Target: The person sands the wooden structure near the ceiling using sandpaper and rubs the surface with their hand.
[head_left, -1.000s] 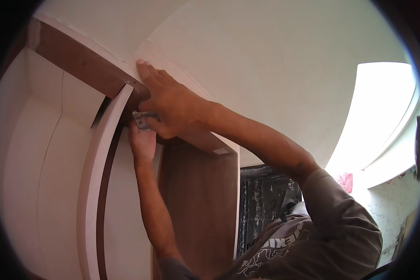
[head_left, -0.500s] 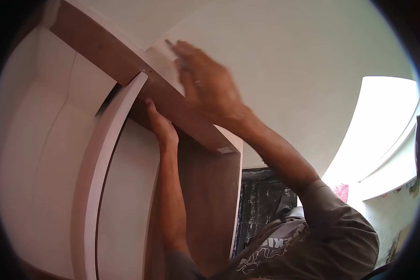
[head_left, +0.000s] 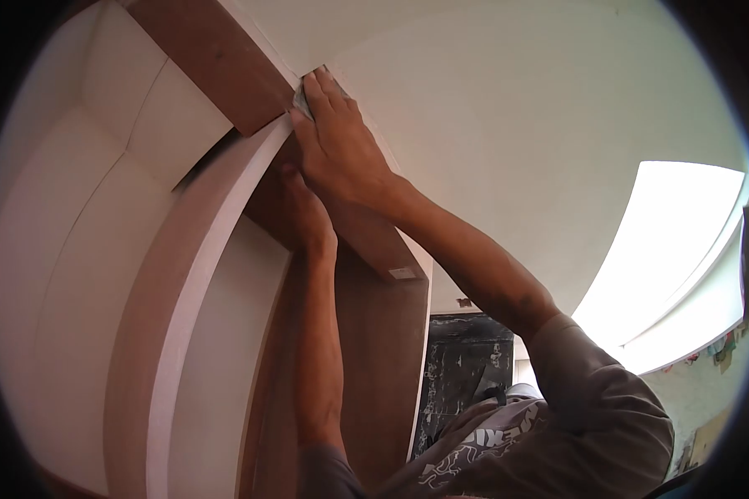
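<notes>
Sheet [head_left: 301, 101] in right grip [head_left: 338, 143], at beam [head_left: 216, 56] edge, left grip [head_left: 310, 214] unclear — broad surface [head_left: 491, 108] alongside

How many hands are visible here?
2: the right hand on a grey sheet by the brown beam; the left hand just below, partly hidden.

Room interior — brown, white-edged cabinet [head_left: 374, 349]

At the right, a bright white opening [head_left: 662, 241] glared. Multicoloured things [head_left: 721, 346], too small to make out, showed below it near the edge. A black panel [head_left: 464, 353] streaked with white stood lower down, a small reddish-brown patch [head_left: 464, 303] just above its top.
</notes>
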{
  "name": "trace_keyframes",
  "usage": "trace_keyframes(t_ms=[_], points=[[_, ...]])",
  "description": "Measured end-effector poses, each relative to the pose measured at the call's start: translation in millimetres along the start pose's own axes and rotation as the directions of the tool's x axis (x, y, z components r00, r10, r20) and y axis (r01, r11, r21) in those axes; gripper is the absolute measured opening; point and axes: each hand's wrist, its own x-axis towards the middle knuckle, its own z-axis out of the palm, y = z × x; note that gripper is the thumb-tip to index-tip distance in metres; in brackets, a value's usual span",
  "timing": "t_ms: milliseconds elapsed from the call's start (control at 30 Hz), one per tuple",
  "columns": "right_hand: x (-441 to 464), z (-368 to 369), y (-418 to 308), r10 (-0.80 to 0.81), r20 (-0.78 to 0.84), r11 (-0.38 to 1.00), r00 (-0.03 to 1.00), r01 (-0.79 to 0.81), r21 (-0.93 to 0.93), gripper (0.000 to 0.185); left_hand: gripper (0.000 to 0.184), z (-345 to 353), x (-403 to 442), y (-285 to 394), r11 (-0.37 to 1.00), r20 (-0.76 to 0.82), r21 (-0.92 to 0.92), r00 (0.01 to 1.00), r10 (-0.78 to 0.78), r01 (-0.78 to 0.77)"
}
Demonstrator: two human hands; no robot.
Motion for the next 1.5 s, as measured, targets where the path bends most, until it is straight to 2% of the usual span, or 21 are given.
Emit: trace_keyframes(t_ms=[100, 200, 300, 333, 400, 433, 533, 600, 667, 733, 833, 933, 1033, 1133, 1167, 1233, 1267, 1333, 1433, 1467, 1500], points=[[-35, -17, 19, -0.253, 0.081, 0.962, 0.964, 0.26, -0.083, 0.059, 0.06, 2, -1, 3, 1.0, -0.014, 0.008, 1.0, 0.019, -0.018], [-14, -11, 33, 0.008, 0.092, 1.0, 0.996, -0.007, -0.01, 0.058, 0.061, 2, -3, 6, 1.0, -0.031, 0.017, 1.0, 0.007, -0.006], [-15, 2, 11, -0.045, -0.001, 0.999, 0.999, 0.045, -0.004, 0.057, 0.062, -3, 5, -18, 0.996, 0.004, -0.076, 0.999, -0.042, 0.043], [-20, -3, 17, -0.129, 0.026, 0.992, 0.991, 0.129, -0.012, 0.056, 0.062, -5, 10, -19, 0.991, 0.03, -0.124, 0.998, -0.055, 0.058], [-38, -18, 33, -0.283, 0.087, 0.958, 0.955, 0.286, -0.019, 0.056, 0.061, -2, 5, -13, 0.998, -0.031, 0.038, 0.999, 0.043, -0.042], [-30, -14, 36, -0.254, 0.076, 0.964, 0.964, 0.258, -0.059, 0.055, 0.06, 0, 3, -6, 0.989, -0.059, 0.119, 0.994, 0.094, -0.087], [-11, -5, 29, -0.137, 0.02, 0.984, 0.99, 0.139, -0.115, 0.053, 0.059, -3, 2, -4, 0.971, -0.071, 0.134, 0.979, -0.191, 0.199], [-14, -1, 10, -0.071, -0.026, 0.997, 0.997, 0.071, -0.034, 0.053, 0.06, 0, 4, -10, 0.984, -0.079, 0.179, 0.997, -0.007, 0.021], [-29, -12, 25, -0.155, 0.0, 0.988, 0.988, 0.155, -0.012, 0.054, 0.061, 0, 5, -9, 0.978, -0.087, 0.206, 0.995, 0.049, -0.03], [-27, -14, 40, -0.18, -0.004, 0.983, 0.984, 0.18, 0.028, 0.054, 0.06, -1, 0, -1, 0.975, -0.099, 0.213, 0.994, -0.041, 0.062], [-1, -1, 12, -0.058, -0.015, 0.975, 0.998, 0.054, -0.213, 0.055, 0.06, -2, 4, -11, 0.969, -0.095, 0.219, 0.991, -0.096, 0.115], [-29, -17, 6, -0.316, 0.008, 0.941, 0.949, 0.314, -0.128, 0.042, 0.06, 3, 1, 1, 0.992, -0.058, 0.098, 0.995, 0.084, -0.079], [-27, -10, 43, -0.123, -0.036, 0.986, 0.992, 0.127, 0.113, 0.042, 0.059, 1, 0, -6, 0.984, -0.103, 0.18, 0.994, 0.022, -0.003], [-4, -3, 10, -0.041, -0.027, 0.985, 0.999, 0.036, -0.171, 0.052, 0.059, 0, 5, -16, 0.985, -0.108, 0.125, 0.989, -0.105, 0.118], [-10, -3, 9, -0.001, -0.04, 1.0, 0.999, 0.0, -0.023, 0.052, 0.059, 2, 6, -22, 0.992, -0.092, 0.117, 0.995, -0.045, 0.055], [-30, -10, 39, -0.234, -0.039, 0.972, 0.972, 0.233, -0.01, 0.052, 0.059, 4, 5, -17, 0.992, -0.076, 0.098, 0.993, 0.087, -0.079], [-39, -11, 49, -0.342, -0.038, 0.94, 0.939, 0.342, -0.002, 0.052, 0.06, 3, 2, -12, 0.986, -0.093, 0.155, 0.993, 0.072, -0.057], [-17, -7, 56, -0.242, -0.008, 0.969, 0.97, 0.242, -0.047, 0.052, 0.06, 5, -4, -1, 0.965, -0.13, 0.262, 0.991, 0.036, -0.001], [-9, -7, 20, -0.097, -0.028, 0.994, 0.995, 0.096, -0.052, 0.051, 0.062, 3, 5, -18, 0.979, -0.103, 0.168, 0.99, -0.097, 0.114], [-10, -6, 6, -0.061, -0.041, 0.998, 0.997, 0.059, -0.029, 0.05, 0.062, 2, 5, -19, 0.976, -0.067, 0.212, 0.997, -0.036, 0.05], [-21, -5, 15, -0.193, -0.07, 0.981, 0.979, 0.193, -0.009, 0.048, 0.062, 0, 5, -19, 0.967, -0.035, 0.254, 0.999, 0.025, -0.015]])
